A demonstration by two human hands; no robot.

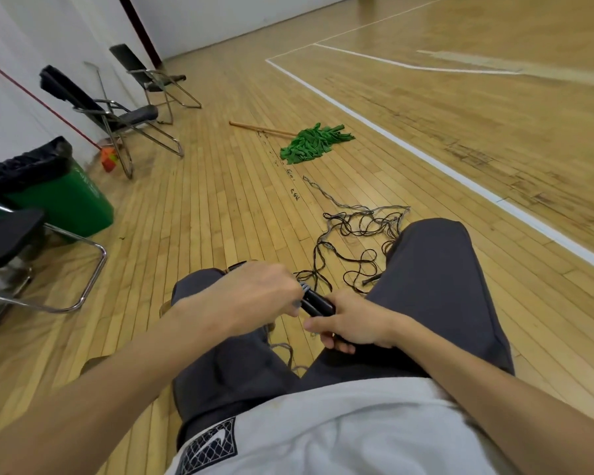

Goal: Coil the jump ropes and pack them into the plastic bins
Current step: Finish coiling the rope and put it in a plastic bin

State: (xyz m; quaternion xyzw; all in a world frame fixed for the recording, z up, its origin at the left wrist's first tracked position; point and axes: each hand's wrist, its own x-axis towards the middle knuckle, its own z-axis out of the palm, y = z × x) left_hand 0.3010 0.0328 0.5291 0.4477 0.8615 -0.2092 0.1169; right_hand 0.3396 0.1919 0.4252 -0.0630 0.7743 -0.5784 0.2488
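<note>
Wooden gym floor marked with white lines, white wall, folding chairs ranged alongside, green bin, green mop laid flat.

Seated person's right hand grips black rope handles | left hand pinches cords | tangled ropes beyond handles

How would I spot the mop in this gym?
Find the long white court line on the wooden gym floor. Left of it, beyond the tangle of dark jump ropes, lies the wooden-handled mop. Its fanned head of bright green cloth strips sets it apart from the red-handled broom leaning at the wall.
</note>
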